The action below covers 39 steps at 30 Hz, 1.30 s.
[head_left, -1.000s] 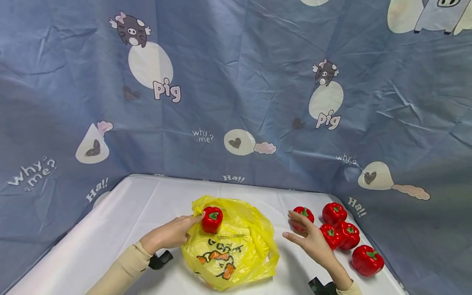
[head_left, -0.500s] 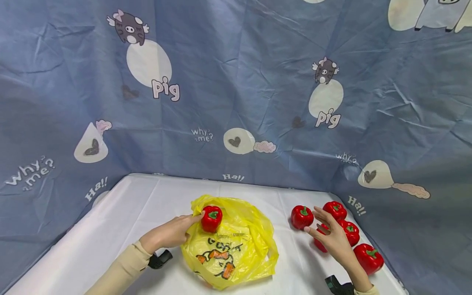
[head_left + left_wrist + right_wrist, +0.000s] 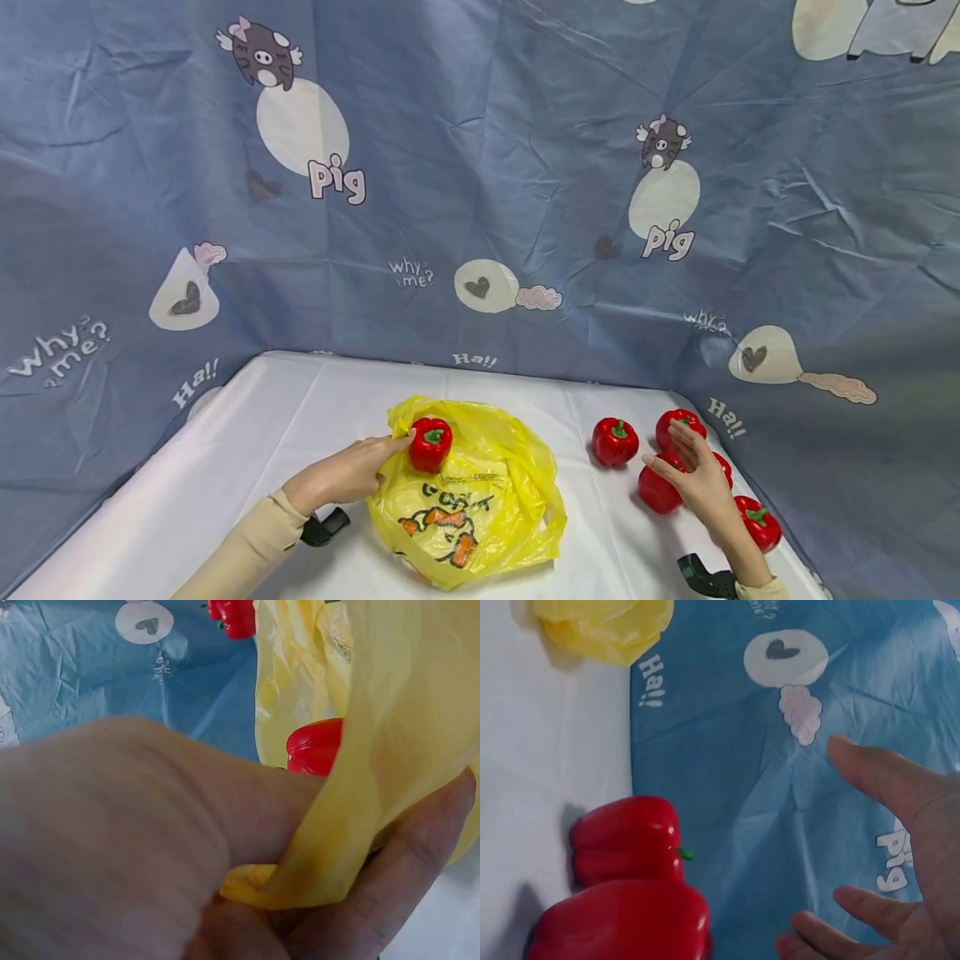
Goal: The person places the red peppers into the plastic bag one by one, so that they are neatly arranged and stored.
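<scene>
My left hand (image 3: pixel 352 471) pinches the edge of a yellow plastic bag (image 3: pixel 517 508), whose film passes between the thumb and fingers in the left wrist view. A red bell pepper (image 3: pixel 431 447) shows in the bag's opening, right beside the left fingertips. My right hand (image 3: pixel 701 483) hovers over the group of red bell peppers at the right, fingers spread and nothing held. It partly covers the back pepper (image 3: pixel 678 421) and the far-right ones. One bell pepper (image 3: pixel 615 442) stands to its left, and another bell pepper (image 3: pixel 660 487) is just under its thumb.
A white-covered table (image 3: pixel 300 408) carries everything. Behind it hangs a blue printed cloth (image 3: pixel 450 208), which also runs down the right side. One more bell pepper (image 3: pixel 759 525) sits near the table's right edge, beside the right wrist.
My right hand has moved rightward, from in front of the leftmost loose pepper to over the group, uncovering that pepper. The left hand and bag have stayed in place.
</scene>
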Each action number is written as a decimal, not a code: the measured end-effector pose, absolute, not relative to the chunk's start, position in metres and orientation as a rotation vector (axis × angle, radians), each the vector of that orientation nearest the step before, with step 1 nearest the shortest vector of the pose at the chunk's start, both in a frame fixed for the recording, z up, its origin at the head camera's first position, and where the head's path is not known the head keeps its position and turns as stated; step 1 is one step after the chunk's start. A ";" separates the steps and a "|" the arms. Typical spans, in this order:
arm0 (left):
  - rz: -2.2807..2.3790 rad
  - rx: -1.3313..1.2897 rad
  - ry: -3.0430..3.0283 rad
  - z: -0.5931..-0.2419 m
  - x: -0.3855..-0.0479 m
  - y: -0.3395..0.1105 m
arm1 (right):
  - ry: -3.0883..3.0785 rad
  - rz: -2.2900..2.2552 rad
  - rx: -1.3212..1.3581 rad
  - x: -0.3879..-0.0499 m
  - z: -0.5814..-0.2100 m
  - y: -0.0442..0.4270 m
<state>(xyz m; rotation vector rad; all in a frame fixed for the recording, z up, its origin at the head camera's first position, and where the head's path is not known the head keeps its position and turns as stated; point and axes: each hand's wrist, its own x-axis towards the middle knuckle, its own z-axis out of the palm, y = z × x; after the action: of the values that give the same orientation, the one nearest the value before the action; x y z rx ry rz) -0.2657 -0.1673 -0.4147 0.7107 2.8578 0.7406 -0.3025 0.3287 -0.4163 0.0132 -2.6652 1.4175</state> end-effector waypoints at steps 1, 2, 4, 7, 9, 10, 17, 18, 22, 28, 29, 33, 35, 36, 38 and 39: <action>0.741 0.711 2.858 -0.415 -0.266 -0.167 | -2.666 1.427 0.000 -0.303 -0.417 0.330; 0.740 0.714 2.858 -0.415 -0.266 -0.168 | -2.666 1.435 -0.013 -0.304 -0.418 0.331; 0.738 0.718 2.861 -0.415 -0.266 -0.168 | -2.671 1.452 -0.046 -0.306 -0.420 0.333; 0.738 0.722 2.860 -0.415 -0.266 -0.168 | -2.677 1.467 -0.084 -0.307 -0.423 0.336; 0.740 0.722 2.859 -0.414 -0.267 -0.168 | -2.676 1.467 -0.095 -0.308 -0.424 0.337; 0.739 0.723 2.860 -0.414 -0.267 -0.168 | -2.673 1.461 -0.094 -0.309 -0.424 0.338; 0.735 0.702 2.855 -0.411 -0.268 -0.168 | -2.669 1.416 -0.119 -0.312 -0.428 0.339; 0.739 0.700 2.851 -0.411 -0.268 -0.168 | -2.670 1.412 -0.122 -0.312 -0.429 0.339; 0.732 0.674 2.846 -0.410 -0.269 -0.168 | -2.680 1.403 -0.125 -0.313 -0.431 0.338; 0.733 0.667 2.843 -0.409 -0.271 -0.168 | -2.702 1.388 -0.154 -0.314 -0.432 0.339; 0.737 0.664 2.841 -0.409 -0.271 -0.168 | -2.703 1.386 -0.155 -0.314 -0.432 0.340; 0.758 0.651 2.833 -0.409 -0.270 -0.168 | -2.705 1.372 -0.151 -0.314 -0.433 0.342; 0.757 0.651 2.835 -0.410 -0.270 -0.168 | -2.700 1.378 -0.160 -0.313 -0.434 0.344; 0.762 0.654 2.833 -0.411 -0.269 -0.167 | -2.699 1.385 -0.164 -0.313 -0.435 0.345; 0.766 0.654 2.829 -0.413 -0.269 -0.167 | -2.699 1.404 -0.173 -0.311 -0.436 0.346; 0.767 0.661 2.827 -0.414 -0.269 -0.168 | -2.699 1.414 -0.177 -0.311 -0.436 0.346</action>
<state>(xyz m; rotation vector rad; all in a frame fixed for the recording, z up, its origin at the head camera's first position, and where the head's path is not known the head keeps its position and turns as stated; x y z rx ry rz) -0.2687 -0.1675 -0.4135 0.6614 2.8266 0.7668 -0.3106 0.3461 -0.4365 -0.1773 -2.6989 1.4144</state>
